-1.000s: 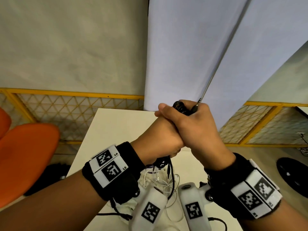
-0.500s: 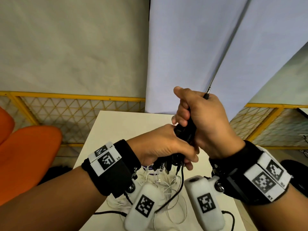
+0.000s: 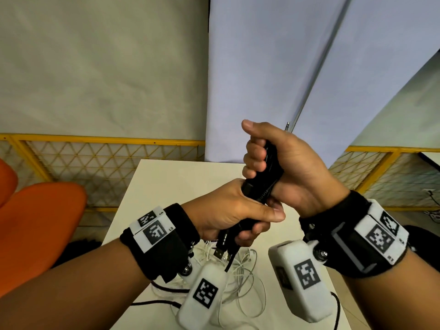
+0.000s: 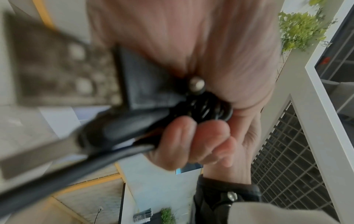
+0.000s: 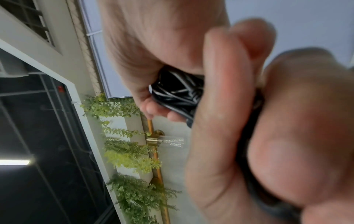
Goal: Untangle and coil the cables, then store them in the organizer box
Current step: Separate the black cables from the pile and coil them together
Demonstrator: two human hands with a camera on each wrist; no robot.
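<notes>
Above the white table (image 3: pixel 181 177), the bundle of thin black rubber-sheathed cables (image 3: pixel 269 177) runs steeply upward between two stacked fists, left hand (image 3: pixel 228 210) clenched round its lower end, right hand (image 3: pixel 283 167) wrapped round its top.

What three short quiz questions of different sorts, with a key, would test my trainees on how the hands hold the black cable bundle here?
1. True or false: both hands grip the black cable bundle.
2. Which hand is higher in the head view? A) left hand B) right hand
3. Fill in: below the left hand a USB plug hangs over loose ______ cables on the table.

Key: 1 true; 2 B; 3 white.
</notes>
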